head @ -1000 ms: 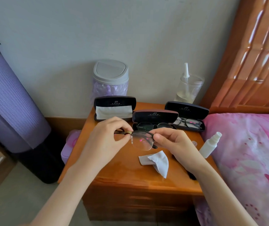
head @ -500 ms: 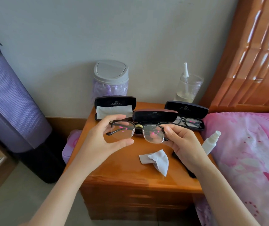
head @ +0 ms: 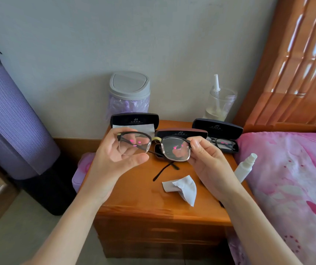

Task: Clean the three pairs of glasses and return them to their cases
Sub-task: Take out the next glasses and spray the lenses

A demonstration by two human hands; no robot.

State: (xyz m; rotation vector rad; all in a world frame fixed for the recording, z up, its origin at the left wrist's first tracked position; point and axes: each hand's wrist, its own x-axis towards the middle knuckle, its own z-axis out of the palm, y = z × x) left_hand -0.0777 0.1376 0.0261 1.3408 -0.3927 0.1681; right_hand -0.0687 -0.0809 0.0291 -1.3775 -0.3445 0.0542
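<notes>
I hold a black browline pair of glasses (head: 153,147) above the wooden nightstand (head: 134,197), lenses facing me and its arms unfolded. My left hand (head: 113,159) holds the left lens rim between thumb and fingers. My right hand (head: 206,161) pinches the frame's right end. Behind them stand three open cases: the left case (head: 134,120) holds a white cloth, the middle case (head: 180,133) is mostly hidden by the held glasses, and the right case (head: 218,127) holds a dark-framed pair (head: 223,144). A crumpled white cleaning cloth (head: 182,186) lies on the nightstand.
A small white spray bottle (head: 245,167) lies at the nightstand's right edge against the pink bed (head: 291,178). A grey-lidded bin (head: 129,92) and a clear cup (head: 220,101) stand by the wall. A purple rolled mat (head: 10,121) leans at the left.
The glasses have turned from edge-on to face me, risen a little and opened out. My left hand shifted from the hinge to the left lens rim.
</notes>
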